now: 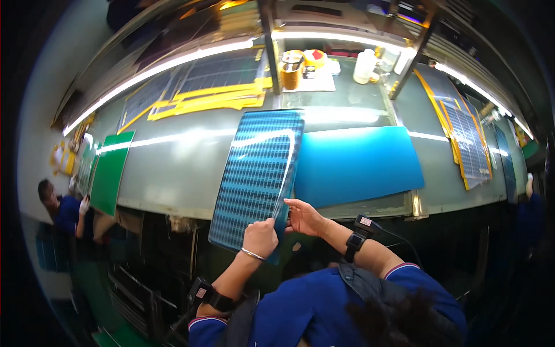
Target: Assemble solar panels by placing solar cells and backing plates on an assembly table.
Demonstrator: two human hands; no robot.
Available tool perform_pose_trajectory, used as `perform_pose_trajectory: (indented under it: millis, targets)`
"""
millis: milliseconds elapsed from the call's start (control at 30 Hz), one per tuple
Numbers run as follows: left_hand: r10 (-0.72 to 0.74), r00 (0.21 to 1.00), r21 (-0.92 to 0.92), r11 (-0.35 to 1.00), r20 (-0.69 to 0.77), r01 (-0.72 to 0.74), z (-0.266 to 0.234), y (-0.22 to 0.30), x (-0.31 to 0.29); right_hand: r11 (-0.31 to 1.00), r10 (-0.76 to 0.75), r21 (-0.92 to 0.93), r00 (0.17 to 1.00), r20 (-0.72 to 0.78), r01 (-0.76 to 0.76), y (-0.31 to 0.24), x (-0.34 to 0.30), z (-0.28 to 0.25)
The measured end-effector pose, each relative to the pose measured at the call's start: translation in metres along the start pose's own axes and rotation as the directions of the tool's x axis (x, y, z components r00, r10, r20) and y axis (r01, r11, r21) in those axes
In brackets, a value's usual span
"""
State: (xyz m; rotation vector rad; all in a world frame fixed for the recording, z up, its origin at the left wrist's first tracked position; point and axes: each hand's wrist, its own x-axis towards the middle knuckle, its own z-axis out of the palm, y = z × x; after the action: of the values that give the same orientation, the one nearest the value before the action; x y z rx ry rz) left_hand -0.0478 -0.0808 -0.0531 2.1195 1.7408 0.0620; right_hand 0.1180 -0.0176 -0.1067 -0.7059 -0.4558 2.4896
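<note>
A glossy patterned sheet (254, 168), dark with teal-blue rows of small repeated shapes, stands out over the near edge of the worktable, tilted toward me. My left hand (261, 237) is closed at its near right corner, with fingers curled on the sheet. Along the sheet's right edge, my right hand (305, 217) grips with the thumb on top; its other fingers are partly hidden. A plain bright-blue sheet (361, 165) lies flat on the table just right of the patterned one, which overlaps its left side.
The glass-like worktable (173, 168) carries a green sheet (113, 173) at left. Yellow-edged dark film sheets (217, 75) lie behind, with others (468, 139) at right. A brown tub (291, 72) and white bottle (365, 65) stand at the back. A co-worker (66, 208) is at far left.
</note>
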Motion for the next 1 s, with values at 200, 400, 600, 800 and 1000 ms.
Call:
perform_pose_trajectory:
  millis: [200, 400, 600, 800, 1000]
  targets:
    - [0.219, 0.971, -0.775, 0.629, 0.101, -0.061, -0.038, 0.012, 0.049, 0.839, -0.405, -0.434, 0.909, -0.095, 0.328, -0.071, -0.045, -0.049]
    - [0.097, 0.976, -0.822, 0.559, 0.194, 0.108, -0.086, 0.012, 0.074, 0.636, -0.745, -0.451, 0.65, -0.149, 0.626, -0.072, -0.241, -0.111]
    - [0.031, 0.933, -0.792, 0.539, 0.358, 0.286, 0.021, -0.071, 0.119, 0.261, -0.85, -0.77, -0.239, -0.469, 0.582, 0.074, -0.509, -0.125]
    - [0.301, 0.954, -0.409, 0.869, -0.007, -0.277, 0.071, 0.14, 0.076, 0.529, -0.385, -0.828, -0.922, -0.042, -0.184, 0.228, -0.715, -0.071]
    - [0.556, 0.829, -0.168, 0.813, -0.066, -0.558, 0.118, 0.25, 0.043, 0.923, -0.285, -0.272, -0.959, -0.004, -0.273, 0.355, -0.806, -0.091]
